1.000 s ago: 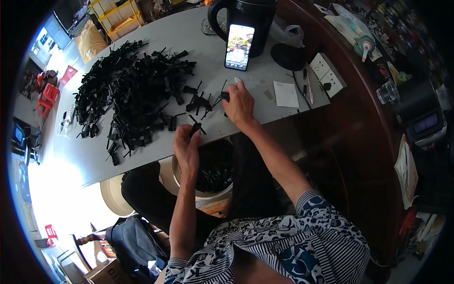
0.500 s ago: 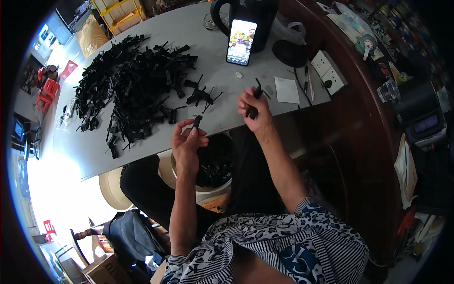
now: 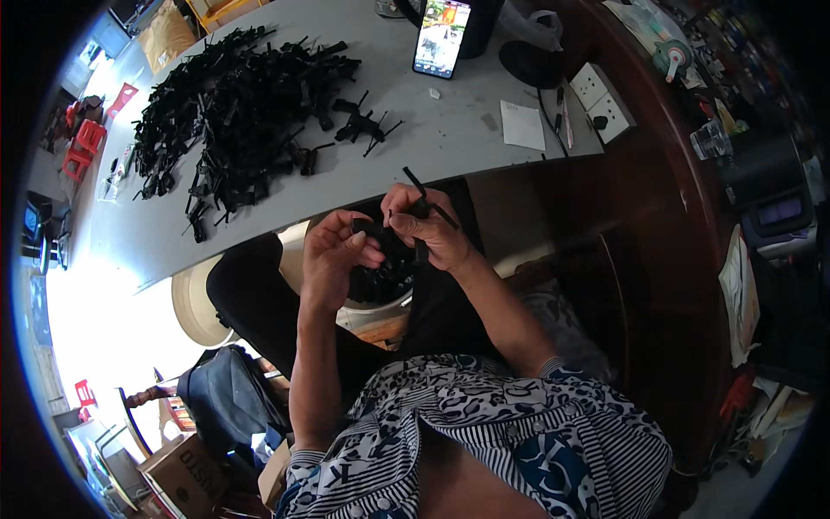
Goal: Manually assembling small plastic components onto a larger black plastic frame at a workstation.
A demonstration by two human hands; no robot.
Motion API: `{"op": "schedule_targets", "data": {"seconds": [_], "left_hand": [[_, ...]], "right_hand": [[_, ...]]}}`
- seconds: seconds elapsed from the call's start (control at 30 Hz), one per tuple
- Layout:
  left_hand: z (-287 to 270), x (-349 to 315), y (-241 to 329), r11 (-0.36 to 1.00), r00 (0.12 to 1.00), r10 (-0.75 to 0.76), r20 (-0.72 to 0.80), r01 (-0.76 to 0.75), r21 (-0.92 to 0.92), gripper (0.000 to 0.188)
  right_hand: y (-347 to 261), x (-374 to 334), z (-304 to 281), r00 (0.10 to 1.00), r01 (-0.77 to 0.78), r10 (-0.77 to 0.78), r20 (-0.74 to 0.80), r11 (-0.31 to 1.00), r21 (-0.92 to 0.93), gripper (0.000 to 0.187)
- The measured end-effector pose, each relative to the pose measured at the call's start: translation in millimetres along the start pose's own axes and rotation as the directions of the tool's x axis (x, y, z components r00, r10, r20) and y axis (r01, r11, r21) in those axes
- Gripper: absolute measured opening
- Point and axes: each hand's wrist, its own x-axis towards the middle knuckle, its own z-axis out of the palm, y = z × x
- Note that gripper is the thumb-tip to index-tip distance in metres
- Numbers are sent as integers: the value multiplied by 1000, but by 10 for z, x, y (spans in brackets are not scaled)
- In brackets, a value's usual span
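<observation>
My left hand (image 3: 333, 255) pinches a small black plastic part (image 3: 370, 227) between thumb and fingers, over my lap just off the table's near edge. Right beside it, my right hand (image 3: 432, 232) is closed around a dark piece with thin black arms (image 3: 415, 182) sticking out; its exact kind is not clear. The fingertips of both hands nearly meet at the left hand's part. Below them a pale bucket (image 3: 344, 322) holds many similar black parts (image 3: 380, 284), half hidden by my hands. On the grey table (image 3: 415, 121) lies a large heap of black plastic parts (image 3: 242, 121), with a few loose ones (image 3: 359, 127) to its right.
A lit phone (image 3: 441, 39) leans against a dark jug (image 3: 481, 35) at the table's back. To the right lie a white paper (image 3: 522, 126), pens and a white socket strip (image 3: 601, 102). A second pale bucket (image 3: 194, 303) and a dark bag (image 3: 233, 398) stand on the left.
My hands have come together and drawn lower, over the bucket; the right moved left toward the left hand's part. The view has tilted down, so the table sits higher.
</observation>
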Motion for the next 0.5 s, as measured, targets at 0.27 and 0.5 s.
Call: {"op": "schedule_targets", "data": {"seconds": [0.27,0.5], "left_hand": [[98,-109,37,942,997,52,58,-68,327,17],[206,-134,-118,838,975,212,-62,-149,525,18]], "right_hand": [[-22,-65,59,965,-246,250,83,968,-53,23],[9,-181,199,978,-193,195,-75,981,32,19]]}}
